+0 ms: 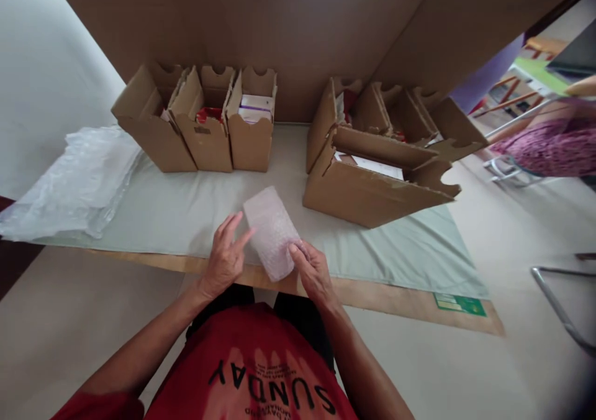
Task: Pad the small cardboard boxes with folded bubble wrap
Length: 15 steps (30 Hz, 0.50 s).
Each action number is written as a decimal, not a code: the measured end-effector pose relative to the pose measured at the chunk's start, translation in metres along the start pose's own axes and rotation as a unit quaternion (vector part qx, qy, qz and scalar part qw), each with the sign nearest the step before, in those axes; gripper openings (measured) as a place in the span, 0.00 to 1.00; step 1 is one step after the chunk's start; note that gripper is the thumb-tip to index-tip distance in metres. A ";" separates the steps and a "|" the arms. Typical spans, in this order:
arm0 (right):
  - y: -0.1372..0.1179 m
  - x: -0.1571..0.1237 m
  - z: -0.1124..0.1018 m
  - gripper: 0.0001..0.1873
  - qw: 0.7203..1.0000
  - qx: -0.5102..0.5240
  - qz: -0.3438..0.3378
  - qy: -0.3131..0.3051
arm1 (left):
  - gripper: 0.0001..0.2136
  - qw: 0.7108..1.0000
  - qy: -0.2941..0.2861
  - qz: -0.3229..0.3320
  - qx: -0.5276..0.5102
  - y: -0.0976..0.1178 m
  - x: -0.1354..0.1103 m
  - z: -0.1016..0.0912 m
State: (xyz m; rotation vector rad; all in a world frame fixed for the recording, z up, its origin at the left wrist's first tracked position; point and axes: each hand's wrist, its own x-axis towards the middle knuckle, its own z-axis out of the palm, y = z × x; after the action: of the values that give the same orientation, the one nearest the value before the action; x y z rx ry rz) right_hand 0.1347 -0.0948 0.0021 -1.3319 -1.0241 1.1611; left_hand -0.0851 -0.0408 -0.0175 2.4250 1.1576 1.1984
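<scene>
A flat package in bubble wrap (270,230), pale pinkish white, is tilted over the front edge of the cloth-covered table. My right hand (313,268) grips its lower right side, with the thumb on top and the other fingers underneath. On the package's left, my left hand (226,252) has its fingers apart and holds nothing; its index finger reaches the package's left edge. Whether that fingertip presses on the wrap I cannot tell. What lies inside the wrap is blurred by the plastic.
Three upright cardboard file boxes (209,140) stand at the back left, with several more at the right, one box (367,190) set crosswise in front. Clear bubble wrap sheets (79,181) lie far left. A cardboard wall (288,28) rises behind. Beyond, at right, sits a person in purple patterned clothing (547,140).
</scene>
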 end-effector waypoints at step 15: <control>0.010 -0.015 0.016 0.22 0.991 0.111 0.042 -0.054 | 0.27 0.732 -0.021 -0.506 -0.456 0.038 0.008 -0.005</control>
State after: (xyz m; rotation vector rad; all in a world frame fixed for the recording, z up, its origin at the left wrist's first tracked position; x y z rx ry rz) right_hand 0.1160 -0.1082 -0.0066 -1.1549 -0.8927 1.3811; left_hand -0.0639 -0.0613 0.0090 0.8271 1.1651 0.9220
